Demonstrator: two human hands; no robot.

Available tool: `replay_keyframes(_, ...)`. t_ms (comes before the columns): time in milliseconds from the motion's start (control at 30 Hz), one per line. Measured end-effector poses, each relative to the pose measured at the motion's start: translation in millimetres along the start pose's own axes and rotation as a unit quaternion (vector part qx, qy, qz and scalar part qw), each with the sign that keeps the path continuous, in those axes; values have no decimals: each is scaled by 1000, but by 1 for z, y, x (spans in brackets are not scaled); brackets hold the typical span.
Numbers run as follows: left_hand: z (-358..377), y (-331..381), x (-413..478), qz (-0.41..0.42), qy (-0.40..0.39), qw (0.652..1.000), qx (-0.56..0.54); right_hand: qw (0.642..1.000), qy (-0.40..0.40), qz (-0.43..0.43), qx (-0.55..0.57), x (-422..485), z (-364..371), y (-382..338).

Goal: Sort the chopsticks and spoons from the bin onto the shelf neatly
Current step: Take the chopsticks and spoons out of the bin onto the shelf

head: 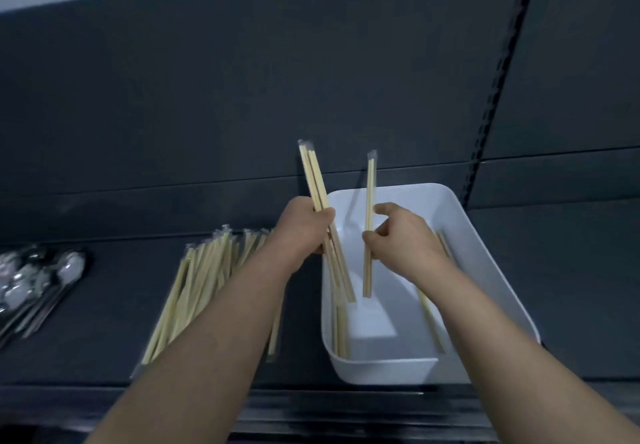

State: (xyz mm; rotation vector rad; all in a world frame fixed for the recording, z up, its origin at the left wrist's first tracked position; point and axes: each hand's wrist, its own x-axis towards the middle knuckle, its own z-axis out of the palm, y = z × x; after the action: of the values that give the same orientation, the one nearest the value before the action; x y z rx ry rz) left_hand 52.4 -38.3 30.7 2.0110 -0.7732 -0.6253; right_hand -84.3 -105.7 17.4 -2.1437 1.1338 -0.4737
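Note:
A white bin (485,253) stands on the dark shelf (114,305). My left hand (301,228) grips a bundle of wrapped chopsticks (315,180) upright over the bin's left edge. My right hand (401,239) pinches one wrapped chopstick pair (370,187), held nearly vertical above the bin's middle. More chopsticks (431,319) lie inside the bin along its right and left walls. A sorted pile of wrapped chopsticks (194,287) lies on the shelf left of the bin. Wrapped metal spoons (38,280) lie at the far left.
The shelf's dark back panel (242,97) rises behind everything, with a slotted upright (498,72) at the right. A lower shelf edge (346,409) runs along the bottom. Bare shelf surface (571,287) lies right of the bin.

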Motion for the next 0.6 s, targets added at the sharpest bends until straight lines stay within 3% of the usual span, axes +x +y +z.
replay_keyframes(133,-55,-51,-1,-73,-5,995,71,996,-70,-63,11,-7,51,-49)
replay_keyframes(267,-79,-102,-5,-109,-18,977,181,986,-127,-79,-68,-11,100,-76)
replay_keyframes(400,-94,-114,-6,-102,26,927,360,976,-160,-62,-132,-10,127,-77)
replay_keyframes(500,-96,-107,-3,-51,46,911,408,976,-106,-94,-164,-14,119,-76)
replay_keyframes(600,-83,-87,-1,22,47,925,376,974,4,-124,-189,-22,91,-72)
